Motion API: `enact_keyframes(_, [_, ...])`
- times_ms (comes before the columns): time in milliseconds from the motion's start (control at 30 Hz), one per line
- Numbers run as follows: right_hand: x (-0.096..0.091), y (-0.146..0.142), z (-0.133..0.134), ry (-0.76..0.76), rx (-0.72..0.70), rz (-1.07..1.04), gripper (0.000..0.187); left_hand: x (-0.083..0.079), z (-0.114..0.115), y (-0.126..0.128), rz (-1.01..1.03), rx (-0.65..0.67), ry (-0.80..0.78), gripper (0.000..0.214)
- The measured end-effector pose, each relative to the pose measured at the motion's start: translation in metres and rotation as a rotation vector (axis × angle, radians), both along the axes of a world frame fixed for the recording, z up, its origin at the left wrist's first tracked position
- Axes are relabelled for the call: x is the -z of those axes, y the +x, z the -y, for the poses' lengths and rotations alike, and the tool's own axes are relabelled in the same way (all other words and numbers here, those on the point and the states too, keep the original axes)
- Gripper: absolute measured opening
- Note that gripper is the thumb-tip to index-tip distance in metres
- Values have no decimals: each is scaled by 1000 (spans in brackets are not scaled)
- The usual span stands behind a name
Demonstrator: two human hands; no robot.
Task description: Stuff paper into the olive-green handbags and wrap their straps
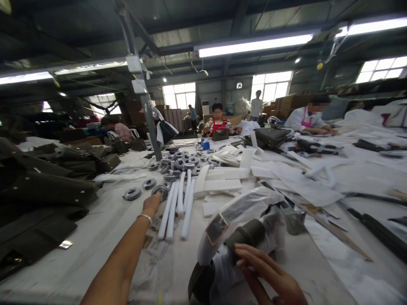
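A: Left hand [151, 206], centre-left of frame. State of grip?
B: Reaching up-frame from the lower left; fingertips meet a grey, ring-shaped coil [162, 192] of cord-like material. Contact appears made. Fingers partly hidden by the hand itself, so cannot tell whether the grip is closed on the coil.

A: Right hand [273, 277]?
B: Lower right of centre. Grip part-open, fingers extended and slightly spread, not wrapped round anything. Fingertips rest against a dark olive, rounded bag-like item [248, 233], partly covered in translucent white plastic wrapping [254, 199].

A: Position and detail of that item?
B: Bottom centre to right of centre, on the white-covered worktop [108, 224]. A rectangular metal-framed buckle [218, 228] shows through the wrapping. Exact shape underneath unclear.

A: Position of the coil?
B: Centre-left, at the near edge of a heap of similar grey coils [179, 164]. Slender white cylindrical rods [187, 207] lie just right of the left hand, between it and the wrapped item.

A: Surroundings?
B: Flat white strips [222, 185] at centre, beyond the wrapped item; dark olive piled goods [47, 186] at the left edge.
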State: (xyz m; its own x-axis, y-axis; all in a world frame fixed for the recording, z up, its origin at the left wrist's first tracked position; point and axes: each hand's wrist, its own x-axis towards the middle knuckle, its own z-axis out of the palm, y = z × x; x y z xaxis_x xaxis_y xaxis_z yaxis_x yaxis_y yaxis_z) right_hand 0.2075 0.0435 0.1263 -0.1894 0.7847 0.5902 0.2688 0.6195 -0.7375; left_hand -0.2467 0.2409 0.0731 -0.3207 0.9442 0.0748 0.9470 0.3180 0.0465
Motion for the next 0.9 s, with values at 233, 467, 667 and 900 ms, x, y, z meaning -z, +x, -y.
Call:
enact_keyframes(233, [-33, -33, -5, -411, -155, -241, 47, 5, 15, -11, -4, -64, 2, 31])
enact_keyframes(467, [-82, -48, 2, -569, -418, -476, 42, 1, 27, -12, 91, -122, 52, 30])
enact_keyframes(667, [-85, -44, 8, -606, -357, -526, 48, -15, 38, -8, 377, -163, 136, 33])
enact_keyframes(900, [-87, -44, 2, -519, -248, -455, 39, -80, 63, 26, 800, 185, 163, 58])
